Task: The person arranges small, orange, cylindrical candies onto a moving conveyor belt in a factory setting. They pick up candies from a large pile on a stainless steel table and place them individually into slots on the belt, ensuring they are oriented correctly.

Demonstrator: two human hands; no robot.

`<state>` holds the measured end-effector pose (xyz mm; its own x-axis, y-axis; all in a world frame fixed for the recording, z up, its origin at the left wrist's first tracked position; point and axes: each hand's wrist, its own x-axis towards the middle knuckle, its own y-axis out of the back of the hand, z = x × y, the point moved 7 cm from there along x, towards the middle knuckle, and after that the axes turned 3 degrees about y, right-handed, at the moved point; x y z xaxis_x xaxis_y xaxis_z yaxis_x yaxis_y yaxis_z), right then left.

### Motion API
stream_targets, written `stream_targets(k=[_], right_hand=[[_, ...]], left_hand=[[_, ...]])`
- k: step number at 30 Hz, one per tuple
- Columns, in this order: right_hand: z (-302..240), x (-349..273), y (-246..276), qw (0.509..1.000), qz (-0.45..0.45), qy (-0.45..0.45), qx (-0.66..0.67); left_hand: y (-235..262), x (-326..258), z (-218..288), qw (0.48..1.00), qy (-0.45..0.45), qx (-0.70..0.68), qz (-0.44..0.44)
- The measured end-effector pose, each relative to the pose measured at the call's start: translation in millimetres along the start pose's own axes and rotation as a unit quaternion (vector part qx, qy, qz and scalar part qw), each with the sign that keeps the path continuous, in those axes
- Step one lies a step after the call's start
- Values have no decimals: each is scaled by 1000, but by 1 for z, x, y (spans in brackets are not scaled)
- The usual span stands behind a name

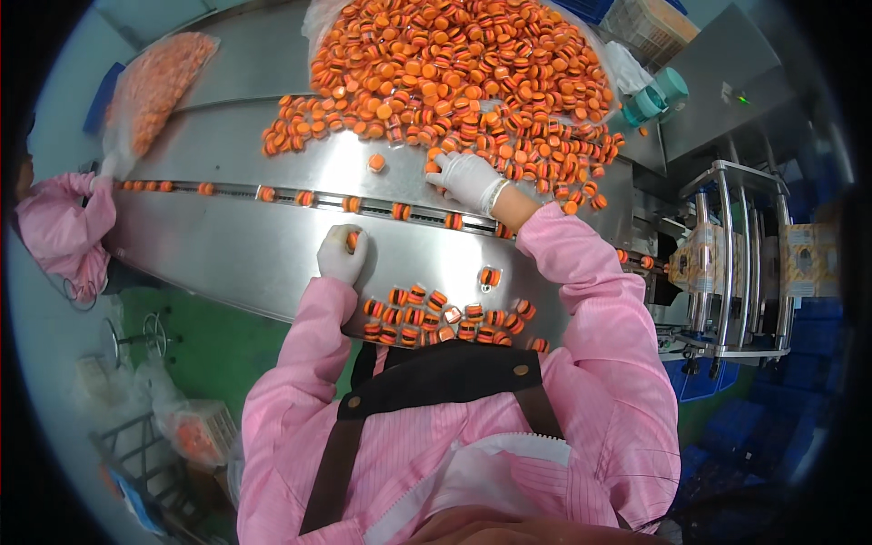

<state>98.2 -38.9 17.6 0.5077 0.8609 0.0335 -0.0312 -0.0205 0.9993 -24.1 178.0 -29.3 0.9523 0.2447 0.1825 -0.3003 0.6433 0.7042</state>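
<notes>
My gloved left hand (343, 256) is closed around an orange layered candy (352, 240), just on the near side of a narrow conveyor track (422, 215). Beyond the track, my gloved right hand (470, 184) reaches to the near edge of a big pile of orange, red and black burger-shaped candies (454, 73). Its fingers close on an orange candy (432, 167). One loose candy (376, 163) lies on the metal to the left of that hand. Single candies, such as this one (351, 203), sit spaced out along the track.
Several candies (413, 318) lie at the table's near edge, close to my body. A roller machine with printed film (713, 263) stands at the track's right end. Far left, another person in a pink sleeve (77, 218) is beside a candy-filled bag (163, 86). A turquoise container (647, 102) stands at back right.
</notes>
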Motion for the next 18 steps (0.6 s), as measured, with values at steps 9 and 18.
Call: stream_targets(k=[9, 18], right_hand=[[9, -28, 11, 986, 64, -67, 142], [-2, -25, 6, 981, 27, -109, 161]], left_hand=[[1, -2, -3, 1000, 11, -13, 2], [2, -1, 0, 1000, 13, -13, 2]])
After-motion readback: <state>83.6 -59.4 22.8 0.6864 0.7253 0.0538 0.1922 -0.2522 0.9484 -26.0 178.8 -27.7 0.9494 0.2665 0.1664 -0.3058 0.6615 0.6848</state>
